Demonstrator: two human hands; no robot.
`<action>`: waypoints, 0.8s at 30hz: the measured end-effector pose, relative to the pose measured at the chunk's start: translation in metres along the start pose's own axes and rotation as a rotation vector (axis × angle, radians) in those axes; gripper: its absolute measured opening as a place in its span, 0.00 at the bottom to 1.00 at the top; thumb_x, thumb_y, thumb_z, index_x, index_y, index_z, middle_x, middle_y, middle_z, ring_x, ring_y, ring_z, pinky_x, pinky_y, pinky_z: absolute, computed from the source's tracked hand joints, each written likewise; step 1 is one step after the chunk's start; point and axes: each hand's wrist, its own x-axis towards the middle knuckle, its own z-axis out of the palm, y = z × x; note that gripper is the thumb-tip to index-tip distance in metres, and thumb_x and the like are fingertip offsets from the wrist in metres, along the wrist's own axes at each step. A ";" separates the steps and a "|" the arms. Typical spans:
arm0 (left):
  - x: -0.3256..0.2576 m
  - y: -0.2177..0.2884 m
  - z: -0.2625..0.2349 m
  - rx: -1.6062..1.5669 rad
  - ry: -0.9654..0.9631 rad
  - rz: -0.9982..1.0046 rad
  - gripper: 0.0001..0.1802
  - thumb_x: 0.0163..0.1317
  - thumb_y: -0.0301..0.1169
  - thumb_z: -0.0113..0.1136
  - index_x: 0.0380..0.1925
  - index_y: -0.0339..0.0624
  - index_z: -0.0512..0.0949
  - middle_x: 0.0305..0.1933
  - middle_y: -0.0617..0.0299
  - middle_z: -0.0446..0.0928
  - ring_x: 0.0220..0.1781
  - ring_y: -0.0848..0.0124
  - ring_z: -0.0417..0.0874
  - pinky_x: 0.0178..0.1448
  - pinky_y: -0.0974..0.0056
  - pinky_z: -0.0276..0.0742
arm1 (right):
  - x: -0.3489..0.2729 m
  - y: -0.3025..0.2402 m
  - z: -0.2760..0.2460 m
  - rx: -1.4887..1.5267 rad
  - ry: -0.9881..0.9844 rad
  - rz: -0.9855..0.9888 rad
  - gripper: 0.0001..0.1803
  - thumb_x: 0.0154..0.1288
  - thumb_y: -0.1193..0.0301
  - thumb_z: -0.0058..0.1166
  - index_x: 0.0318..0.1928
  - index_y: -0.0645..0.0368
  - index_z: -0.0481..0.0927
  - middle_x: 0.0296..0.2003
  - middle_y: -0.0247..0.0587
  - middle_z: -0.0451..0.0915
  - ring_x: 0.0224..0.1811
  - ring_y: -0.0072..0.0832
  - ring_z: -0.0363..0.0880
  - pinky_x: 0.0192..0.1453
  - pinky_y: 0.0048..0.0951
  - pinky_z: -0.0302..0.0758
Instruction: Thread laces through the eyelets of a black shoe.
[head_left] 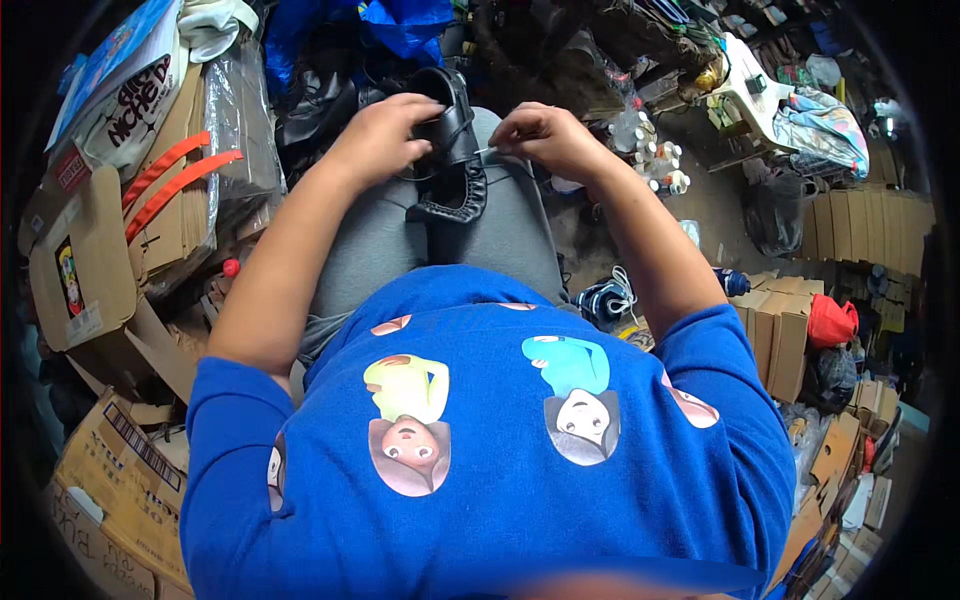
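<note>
A black leather shoe (455,135) lies across my grey-trousered thighs, its opening towards the far end. Gathered stitching runs along the edge of its nearer part. At the shoe's left side, my left hand (378,140) has its fingers curled over the rim, the thumb lower down against the side. My right hand (545,138) is just right of the shoe, thumb and fingers pinched together. A thin pale thread (487,151) runs between that pinch and the shoe's edge; any needle is too small to make out.
More black shoes (312,112) and a blue plastic bag (405,28) lie beyond my left hand. Flattened cardboard with orange straps (175,185) stands at left. Several small bottles (665,170), a white plastic chair (750,95) and stacked boxes (775,330) are at right.
</note>
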 end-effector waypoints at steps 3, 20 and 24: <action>0.019 -0.002 0.006 -0.299 -0.195 -0.079 0.26 0.47 0.22 0.62 0.51 0.37 0.74 0.50 0.56 0.78 0.54 0.66 0.76 0.59 0.66 0.70 | -0.001 0.008 -0.002 0.013 -0.018 0.004 0.08 0.52 0.80 0.59 0.35 0.58 0.83 0.34 0.32 0.74 0.39 0.20 0.75 0.45 0.22 0.72; 0.021 0.010 0.004 -0.811 -0.411 -0.225 0.14 0.50 0.24 0.64 0.39 0.38 0.81 0.36 0.66 0.82 0.40 0.80 0.77 0.50 0.72 0.70 | -0.023 0.009 0.022 -0.055 0.072 -0.153 0.13 0.51 0.81 0.59 0.38 0.55 0.84 0.31 0.33 0.74 0.36 0.23 0.75 0.43 0.24 0.72; 0.020 0.002 0.003 -0.713 -0.508 -0.188 0.13 0.51 0.23 0.60 0.39 0.35 0.81 0.36 0.67 0.81 0.39 0.79 0.77 0.49 0.72 0.70 | -0.029 -0.002 0.024 -0.196 0.113 -0.190 0.14 0.51 0.79 0.59 0.38 0.49 0.85 0.30 0.36 0.74 0.35 0.31 0.77 0.39 0.28 0.74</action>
